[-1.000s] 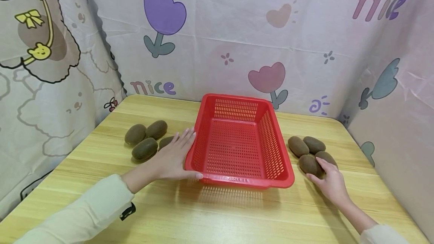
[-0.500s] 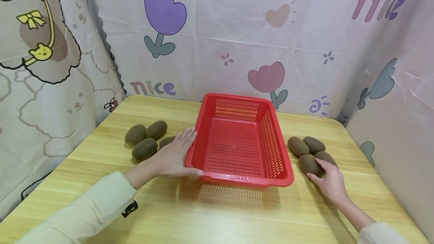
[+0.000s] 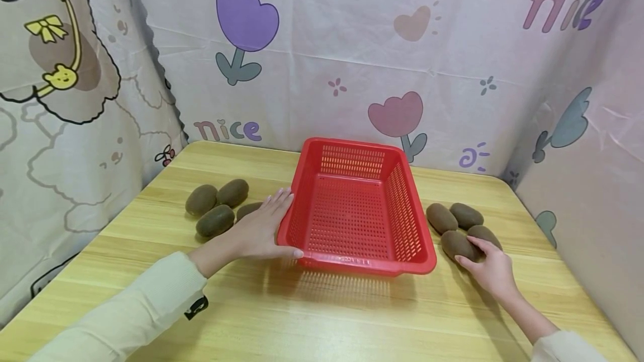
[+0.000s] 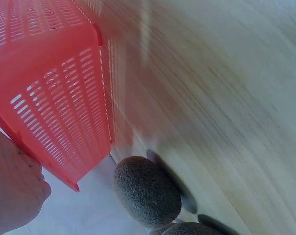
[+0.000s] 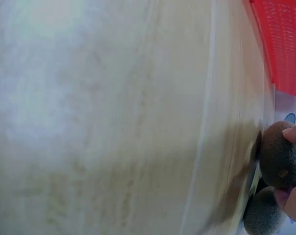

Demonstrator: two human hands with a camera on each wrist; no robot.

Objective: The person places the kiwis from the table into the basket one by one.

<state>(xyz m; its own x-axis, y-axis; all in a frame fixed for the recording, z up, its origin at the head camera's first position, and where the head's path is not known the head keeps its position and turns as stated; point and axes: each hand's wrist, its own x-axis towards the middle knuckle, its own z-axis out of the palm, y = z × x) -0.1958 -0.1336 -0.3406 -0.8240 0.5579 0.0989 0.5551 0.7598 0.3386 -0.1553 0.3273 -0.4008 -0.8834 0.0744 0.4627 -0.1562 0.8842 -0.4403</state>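
My left hand [image 3: 259, 230] rests with straight fingers along the left rim of a red plastic basket [image 3: 352, 263], its thumb on the near rim. In the left wrist view that hand [image 4: 15, 183] lies at the rim beside the slotted wall. On the right, my right hand [image 3: 493, 270] pinches a brown kiwi [image 3: 457, 243] between thumb and fingers; the kiwi sits within a small cluster on the table. The right wrist view shows the pinched kiwi [image 5: 280, 152] close up, with another kiwi [image 5: 263, 213] beside it. Nothing lies inside the basket.
Left of the basket lie several more kiwis [image 3: 215, 220], one of them [image 3: 247, 210] partly hidden behind my left hand. Other kiwis [image 3: 443, 218] touch the pinched one. A printed cloth [image 3: 322, 43] hangs round the back and sides of the wooden table [image 3: 312, 328].
The basket's near edge has shifted slightly away from me, along with my left hand. My right hand stays at the same kiwi, which has moved barely leftward.
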